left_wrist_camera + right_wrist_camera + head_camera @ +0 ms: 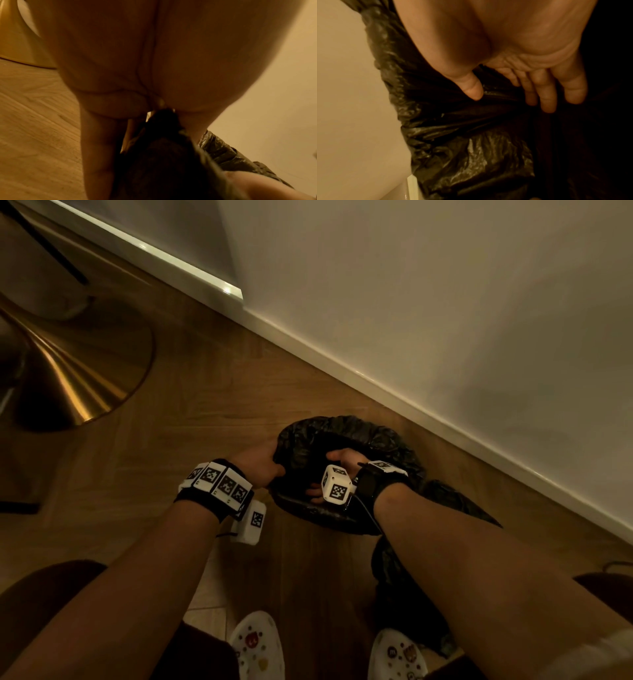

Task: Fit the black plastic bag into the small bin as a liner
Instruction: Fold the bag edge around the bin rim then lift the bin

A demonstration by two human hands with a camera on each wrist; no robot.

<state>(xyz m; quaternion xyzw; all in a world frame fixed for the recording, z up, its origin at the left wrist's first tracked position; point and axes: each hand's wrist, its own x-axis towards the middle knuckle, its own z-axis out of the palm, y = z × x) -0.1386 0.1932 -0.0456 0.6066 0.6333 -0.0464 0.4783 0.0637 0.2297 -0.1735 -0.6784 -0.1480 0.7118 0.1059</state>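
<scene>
Left hand (261,463) grips the black plastic bag (370,440) at its left rim, spread over the small bin, itself hidden, on the wooden floor (205,392). Left wrist: fingers (101,142) clamp bag film. Right wrist: right hand (513,54) fingers straight, pressing inside.

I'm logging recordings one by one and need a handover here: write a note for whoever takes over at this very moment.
Left hand: grips the black bag at the left edge of its mouth.
Right hand: reaches into the bag's mouth, fingers straight against the plastic, thumb on a fold.
The bag stands open on the floor by the wall; its plastic hides the bin itself.
Done: mouth spread open and rolled outward at the far side.
Left: push the bag down inside, then fold the near edge over; loose plastic trails toward the feet.
</scene>
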